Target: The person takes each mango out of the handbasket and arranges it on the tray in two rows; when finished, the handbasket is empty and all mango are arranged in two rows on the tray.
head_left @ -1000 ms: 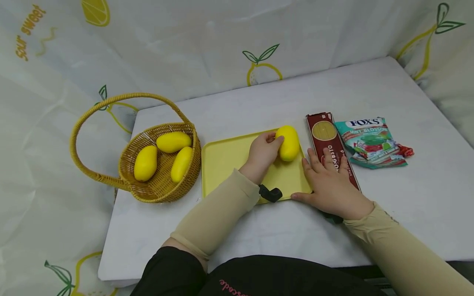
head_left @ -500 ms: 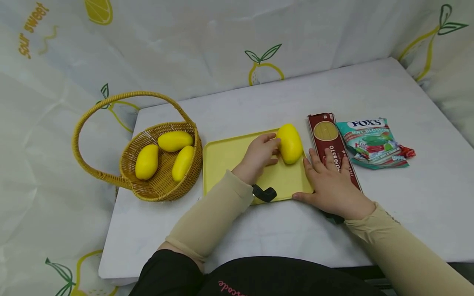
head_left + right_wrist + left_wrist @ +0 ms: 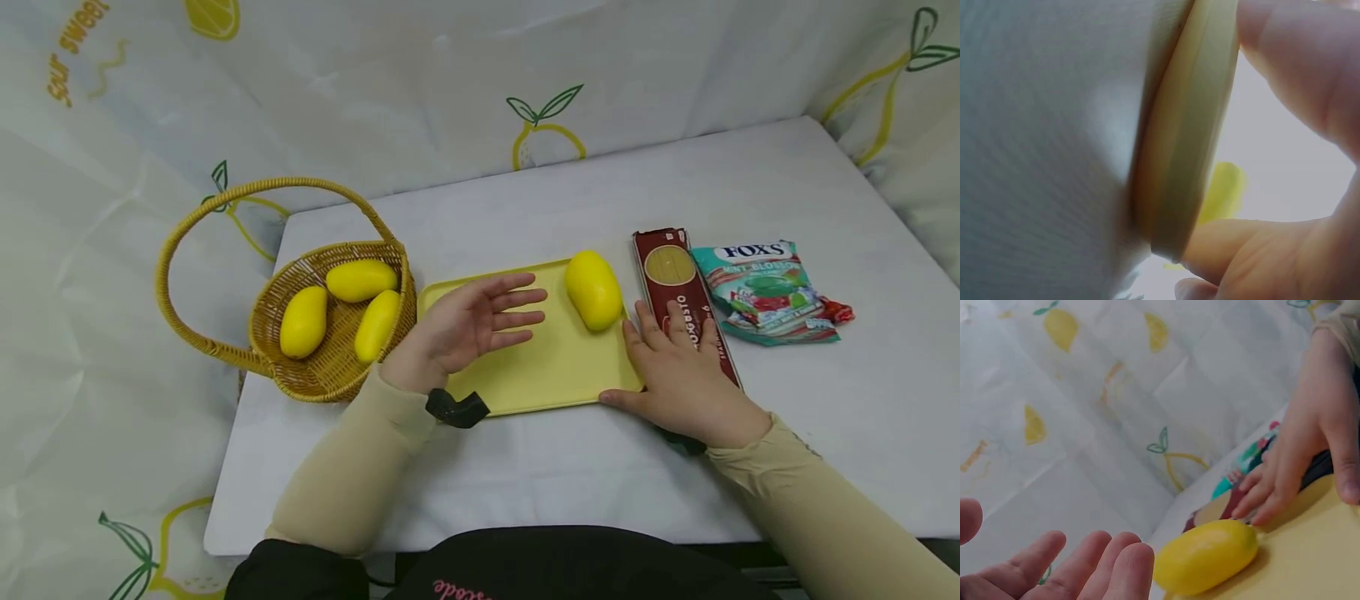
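Observation:
A yellow mango (image 3: 594, 291) lies at the right end of the yellow tray (image 3: 555, 371). My left hand (image 3: 472, 325) is over the tray's left part, palm turned inward and fingers extended, holding nothing. In the left wrist view, its fingertips (image 3: 1132, 562) appear in front of the mango (image 3: 1207, 556). My right hand (image 3: 686, 387) lies spread across the dark red biscuit packet (image 3: 670, 267), hiding its lower part. The right wrist view has its thumb and a finger touching the rim of the tray (image 3: 1191, 131).
On the left stands a wicker basket (image 3: 337, 387) with a tall handle, holding several mangoes (image 3: 303, 322). A teal FOX'S candy bag (image 3: 757, 287) lies right of the packet, with a red-wrapped sweet (image 3: 837, 312) at its edge. A lemon-print curtain (image 3: 420, 92) hangs behind the table.
My left hand has let go of the mango and moved left, its fingers straightening. The mango stays on the tray, slightly turned. My right hand has kept its place.

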